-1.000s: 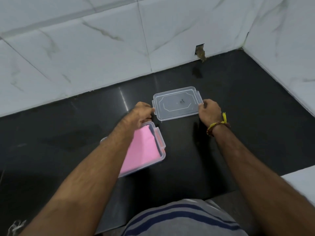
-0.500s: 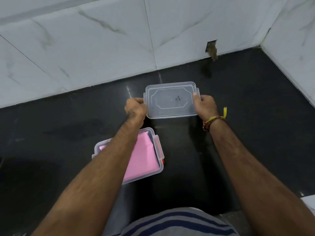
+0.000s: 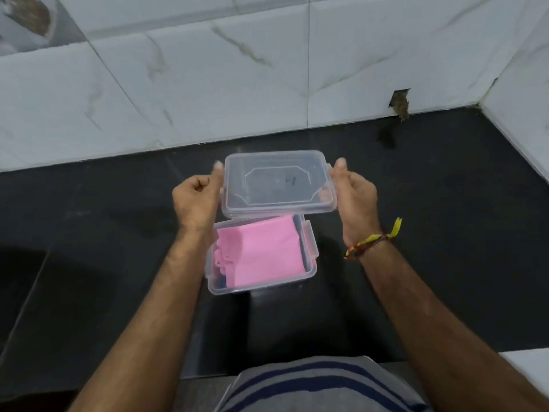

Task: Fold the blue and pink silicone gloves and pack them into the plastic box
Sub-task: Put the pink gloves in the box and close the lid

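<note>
Head view: both hands grip clear rectangular lid (image 3: 277, 185) above box (image 3: 261, 282), folded pink glove (image 3: 264, 254) inside

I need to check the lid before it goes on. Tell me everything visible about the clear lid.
The lid is a clear, rectangular plastic piece with rounded corners, a raised rim and an embossed eight-sided outline in its panel, with a small dark mark near the middle. The left hand and right hand grip its short ends, holding it roughly level above the far edge of the open plastic box, not yet seated. Folded pink glove shows below. The black counter shows through it.
</note>
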